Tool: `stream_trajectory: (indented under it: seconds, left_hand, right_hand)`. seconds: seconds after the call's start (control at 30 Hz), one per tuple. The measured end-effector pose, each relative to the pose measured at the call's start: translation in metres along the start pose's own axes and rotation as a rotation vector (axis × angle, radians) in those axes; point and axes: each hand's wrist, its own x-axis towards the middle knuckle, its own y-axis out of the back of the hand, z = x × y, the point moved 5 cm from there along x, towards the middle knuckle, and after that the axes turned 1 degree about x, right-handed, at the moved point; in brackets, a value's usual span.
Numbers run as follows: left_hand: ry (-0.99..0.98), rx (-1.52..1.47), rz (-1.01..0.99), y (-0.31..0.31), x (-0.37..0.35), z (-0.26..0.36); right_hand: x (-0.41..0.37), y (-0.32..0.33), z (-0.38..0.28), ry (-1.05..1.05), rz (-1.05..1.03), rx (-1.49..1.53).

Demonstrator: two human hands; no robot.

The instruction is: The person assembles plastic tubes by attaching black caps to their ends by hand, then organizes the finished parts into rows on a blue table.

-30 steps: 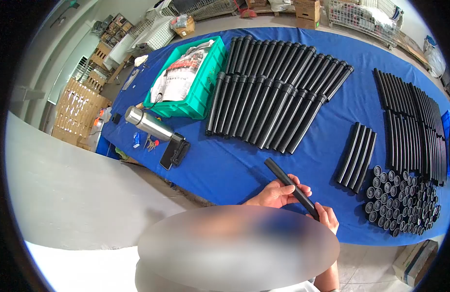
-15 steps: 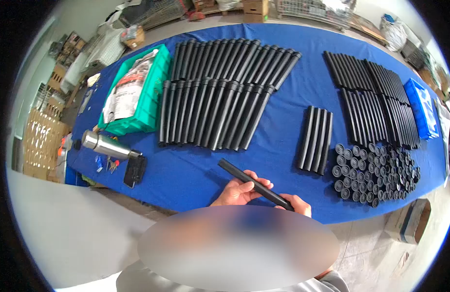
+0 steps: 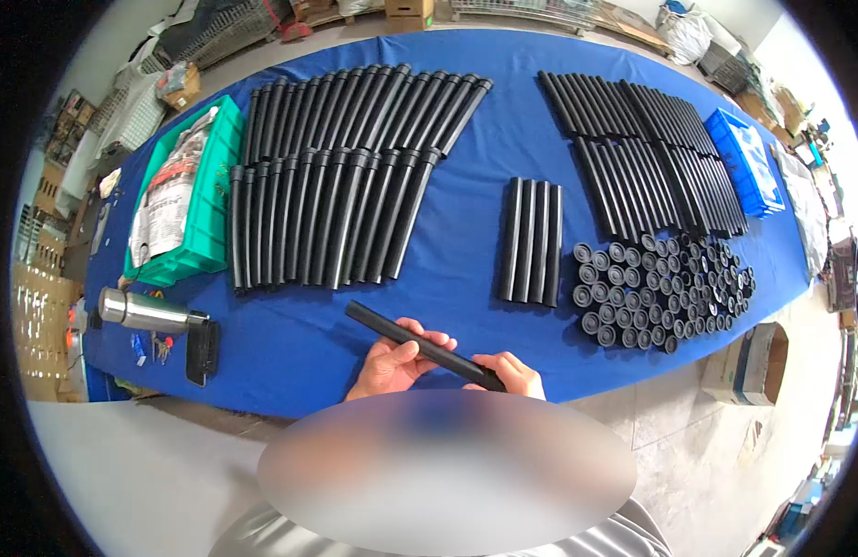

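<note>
A black tube [image 3: 420, 345] slants down to the right in front of me, held in both hands. My left hand [image 3: 394, 360] is wrapped round its middle, thumb on top. At the tube's lower right end my right hand [image 3: 511, 373] is closed, its fingertips on the tube. Beyond it on the right lie several loose black tubes [image 3: 531, 241], side by side. Many round black caps [image 3: 624, 297] are spread on the blue cloth to the right of them. Two rows of black tubes with collared ends [image 3: 331, 176] lie beyond my left hand.
A green crate [image 3: 209, 200] with printed paper stands at the left. Near it are a steel flask [image 3: 149, 311], a black phone-like object [image 3: 202, 351] and keys. More black tubes [image 3: 643, 158] and a blue tray [image 3: 743, 162] are at the right. The blue cloth [image 3: 457, 218] covers the table.
The view has turned to the right, so the table's contents appear further left. Both hands still hold the tube in much the same way.
</note>
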Motion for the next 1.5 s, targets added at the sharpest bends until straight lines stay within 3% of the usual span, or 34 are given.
stream_trajectory:
  seconds: [0.03, 0.13, 0.17, 0.27, 0.37, 0.47, 0.57, 0.67, 0.7, 0.8, 0.9, 1.0, 1.03, 1.13, 1.27, 1.37, 1.47, 1.5]
  left_hand:
    - [0.01, -0.002, -0.007, 0.002, -0.001, 0.001]
    - [0.015, 0.008, 0.0, -0.002, 0.003, 0.002]
    - [0.009, 0.007, 0.003, -0.004, 0.003, 0.002]
    - [0.0, -0.004, -0.013, -0.004, 0.002, 0.002]
    - [0.004, 0.002, -0.025, -0.001, 0.002, 0.001]
    - [0.007, -0.015, 0.011, -0.004, 0.005, 0.003]
    - [0.0, -0.023, 0.01, -0.002, -0.001, 0.001]
    - [-0.008, -0.004, -0.014, -0.004, 0.002, 0.002]
    - [-0.001, -0.003, 0.002, -0.005, 0.002, 0.002]
    - [0.009, 0.008, -0.002, -0.006, 0.003, 0.002]
    - [0.018, 0.037, -0.028, -0.006, 0.001, 0.003]
    - [0.011, 0.042, -0.008, -0.004, 0.002, 0.001]
    - [0.004, 0.037, 0.01, -0.002, 0.002, 0.001]
    - [-0.017, -0.008, -0.017, 0.002, 0.002, 0.0]
    - [-0.003, 0.007, -0.018, -0.005, 0.002, 0.003]
    - [0.008, 0.031, 0.001, -0.006, 0.003, 0.003]
    - [-0.002, 0.042, -0.01, -0.001, 0.001, 0.0]
    - [-0.004, 0.053, -0.011, -0.003, 0.0, 0.0]
  right_hand:
    - [-0.003, -0.005, 0.013, -0.236, -0.074, 0.232]
    - [-0.002, -0.005, 0.017, -0.144, 0.0, 0.118]
    - [-0.003, -0.004, 0.012, 0.012, 0.087, 0.026]
    - [-0.002, -0.004, 0.009, 0.149, 0.166, -0.036]
    - [-0.004, -0.009, 0.028, -0.506, -0.132, 0.479]
    - [-0.002, 0.0, 0.013, 0.002, 0.081, 0.072]
    - [-0.002, -0.002, 0.007, 0.129, 0.152, 0.02]
    - [-0.002, -0.004, 0.023, -0.295, -0.038, 0.226]
    - [0.0, 0.001, 0.015, -0.109, 0.008, 0.061]
    - [0.0, -0.001, 0.008, 0.193, 0.212, -0.056]
    - [0.0, 0.002, 0.012, -0.127, 0.046, 0.192]
    - [-0.002, -0.002, 0.027, -0.235, -0.005, 0.207]
    - [-0.001, 0.002, 0.01, 0.027, 0.091, 0.016]
    - [0.0, -0.004, 0.0, 0.251, 0.192, -0.08]
    - [0.0, 0.0, 0.014, -0.066, -0.015, 0.014]
    - [-0.006, -0.004, 0.015, 0.092, 0.102, -0.053]
    - [-0.003, -0.001, 0.01, 0.057, 0.074, 0.0]
    - [-0.003, -0.002, 0.018, -0.124, -0.003, 0.119]
